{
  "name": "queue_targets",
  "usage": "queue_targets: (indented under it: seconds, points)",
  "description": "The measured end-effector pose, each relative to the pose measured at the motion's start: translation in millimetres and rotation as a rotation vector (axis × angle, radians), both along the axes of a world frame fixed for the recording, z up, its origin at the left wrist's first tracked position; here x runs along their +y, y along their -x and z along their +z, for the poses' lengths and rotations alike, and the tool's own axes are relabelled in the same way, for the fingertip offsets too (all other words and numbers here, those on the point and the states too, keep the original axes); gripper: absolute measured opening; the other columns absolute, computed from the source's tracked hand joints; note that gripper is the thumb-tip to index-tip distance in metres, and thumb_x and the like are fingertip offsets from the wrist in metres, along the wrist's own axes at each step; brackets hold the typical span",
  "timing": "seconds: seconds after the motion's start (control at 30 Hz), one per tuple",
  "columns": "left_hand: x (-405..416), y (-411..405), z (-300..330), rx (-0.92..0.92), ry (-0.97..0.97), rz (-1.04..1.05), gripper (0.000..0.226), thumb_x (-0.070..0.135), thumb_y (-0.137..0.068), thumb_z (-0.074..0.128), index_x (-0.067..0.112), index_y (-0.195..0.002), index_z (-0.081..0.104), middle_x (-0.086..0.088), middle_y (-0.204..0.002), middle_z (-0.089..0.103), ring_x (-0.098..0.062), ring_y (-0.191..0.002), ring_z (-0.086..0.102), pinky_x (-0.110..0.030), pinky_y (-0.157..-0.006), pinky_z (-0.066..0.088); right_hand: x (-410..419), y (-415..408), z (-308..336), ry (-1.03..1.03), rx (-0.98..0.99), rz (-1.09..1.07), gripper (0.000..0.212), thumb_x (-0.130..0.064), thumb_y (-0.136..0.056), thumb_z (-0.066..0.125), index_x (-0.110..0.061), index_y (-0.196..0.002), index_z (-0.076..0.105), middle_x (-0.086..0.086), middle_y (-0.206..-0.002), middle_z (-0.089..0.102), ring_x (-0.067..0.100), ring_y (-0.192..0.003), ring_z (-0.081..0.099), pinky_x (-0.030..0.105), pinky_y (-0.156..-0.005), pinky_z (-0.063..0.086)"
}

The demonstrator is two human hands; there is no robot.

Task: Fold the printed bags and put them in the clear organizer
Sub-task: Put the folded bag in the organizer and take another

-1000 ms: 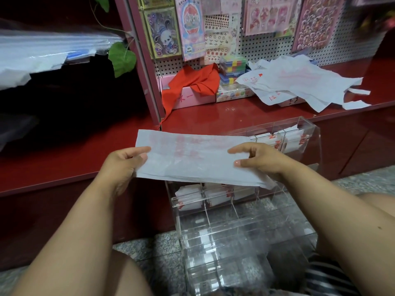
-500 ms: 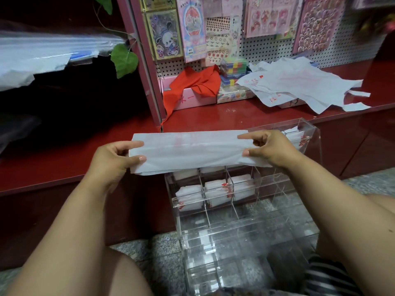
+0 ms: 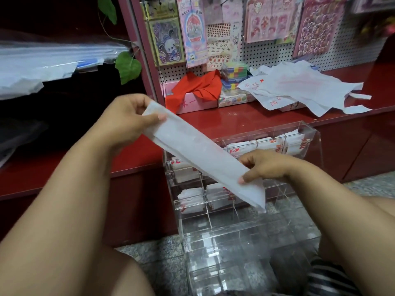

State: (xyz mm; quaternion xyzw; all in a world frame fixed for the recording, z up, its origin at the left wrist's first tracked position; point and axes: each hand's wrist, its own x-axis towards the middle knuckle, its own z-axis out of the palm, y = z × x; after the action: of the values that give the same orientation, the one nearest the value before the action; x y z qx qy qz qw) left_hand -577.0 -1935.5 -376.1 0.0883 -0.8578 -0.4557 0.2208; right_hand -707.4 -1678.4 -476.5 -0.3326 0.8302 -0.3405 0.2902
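Observation:
A white printed bag, folded into a long narrow strip, slants from upper left to lower right between my hands. My left hand pinches its upper end. My right hand grips its lower end, just in front of the clear organizer. The organizer stands on the floor against the red shelf. Folded white bags with red print fill its upper compartments, and its lower compartments hold nothing. A loose pile of unfolded printed bags lies on the red shelf at the upper right.
The red shelf carries a red cloth over a pink box and small colourful boxes. Sticker sheets hang on the pegboard behind. Plastic-wrapped sheets lie on the left. The floor is speckled stone.
The bag has been folded narrower. It was held level and now slants, with my left hand raised and my right hand lowered towards the organizer.

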Motion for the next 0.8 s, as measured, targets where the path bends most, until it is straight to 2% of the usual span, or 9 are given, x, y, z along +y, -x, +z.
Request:
queue_targets:
  seconds: [0.07, 0.17, 0.23, 0.3, 0.4, 0.47, 0.63, 0.73, 0.8]
  points:
    - [18, 10, 9, -0.018, 0.018, -0.069, 0.016, 0.003, -0.082, 0.074, 0.014, -0.077, 0.063, -0.002, -0.072, 0.066, -0.008, -0.061, 0.06, -0.021, -0.06, 0.049, -10, -11, -3, 0.255, -0.217, 0.002, 0.032, -0.022, -0.073, 0.078, -0.016, -0.103, 0.067, 0.0, -0.105, 0.071, 0.018, -0.099, 0.066, 0.034, -0.095, 0.051]
    - [37, 25, 13, -0.024, 0.007, -0.113, 0.017, 0.0, -0.077, 0.077, 0.013, -0.08, 0.066, -0.007, -0.077, 0.068, -0.017, -0.067, 0.064, -0.028, -0.064, 0.053, -26, -26, -7, 0.536, -0.327, -0.086, 0.013, -0.013, -0.078, 0.076, -0.016, -0.089, 0.071, -0.001, -0.09, 0.073, 0.014, -0.083, 0.067, 0.032, -0.081, 0.055]
    - [45, 33, 7, 0.093, -0.192, -0.046, 0.022, 0.0, -0.077, 0.077, 0.011, -0.092, 0.064, -0.006, -0.083, 0.067, -0.017, -0.07, 0.066, -0.026, -0.062, 0.054, -32, -31, -6, 0.641, -0.329, -0.182, 0.013, -0.004, -0.08, 0.071, -0.016, -0.083, 0.071, -0.001, -0.083, 0.074, 0.015, -0.075, 0.067, 0.033, -0.075, 0.056]
    - [53, 36, -4, 0.156, -0.559, -0.041, 0.028, 0.008, -0.084, 0.072, 0.007, -0.109, 0.06, -0.007, -0.093, 0.07, -0.017, -0.076, 0.068, -0.027, -0.064, 0.055, -35, -32, -5, 0.724, -0.383, -0.266, 0.015, -0.001, -0.078, 0.071, -0.013, -0.086, 0.071, 0.002, -0.084, 0.074, 0.016, -0.073, 0.068, 0.032, -0.071, 0.056]
    - [69, 34, -33, 0.027, -0.778, -0.148, 0.021, 0.028, -0.095, 0.057, 0.009, -0.102, 0.063, -0.003, -0.084, 0.075, -0.016, -0.077, 0.071, -0.032, -0.078, 0.057, -38, -31, -5, 0.786, -0.422, -0.353, 0.018, 0.003, -0.076, 0.072, -0.01, -0.089, 0.07, 0.006, -0.087, 0.074, 0.02, -0.075, 0.069, 0.034, -0.074, 0.057]
    - [76, 35, -50, -0.018, -0.798, -0.151, 0.032, 0.036, -0.1, 0.046, 0.009, -0.1, 0.063, 0.0, -0.077, 0.074, -0.014, -0.077, 0.072, -0.034, -0.085, 0.056, -41, -32, -8, 0.793, -0.416, -0.393, 0.021, 0.004, -0.074, 0.074, -0.009, -0.09, 0.069, 0.008, -0.091, 0.074, 0.023, -0.079, 0.069, 0.038, -0.079, 0.057]
    - [85, 51, -71, -0.035, -0.71, 0.008, 0.042, 0.038, -0.101, 0.048, 0.002, -0.121, 0.053, -0.014, -0.112, 0.068, -0.025, -0.097, 0.069, -0.044, -0.092, 0.054, -55, -42, -20, 0.763, -0.37, -0.396, 0.025, 0.009, -0.07, 0.075, -0.009, -0.086, 0.069, 0.008, -0.086, 0.074, 0.023, -0.077, 0.069, 0.037, -0.076, 0.057]
    - [84, 56, -72, -0.029, -0.551, 0.085, 0.033, 0.034, -0.102, 0.047, 0.002, -0.11, 0.053, -0.015, -0.097, 0.062, -0.024, -0.084, 0.059, -0.041, -0.08, 0.053, -59, -44, -23, 0.723, -0.324, -0.36, 0.029, 0.009, -0.07, 0.076, -0.005, -0.095, 0.07, 0.011, -0.096, 0.074, 0.025, -0.087, 0.07, 0.039, -0.083, 0.057]
    - [76, 56, -70, -0.031, -0.532, 0.093, 0.036, 0.039, -0.096, 0.05, 0.004, -0.101, 0.055, -0.022, -0.092, 0.061, -0.027, -0.082, 0.055, -0.056, -0.084, 0.054, -58, -42, -23, 0.686, -0.316, -0.35, 0.03, 0.006, -0.071, 0.077, -0.008, -0.096, 0.07, 0.009, -0.098, 0.074, 0.024, -0.09, 0.071, 0.039, -0.084, 0.056]
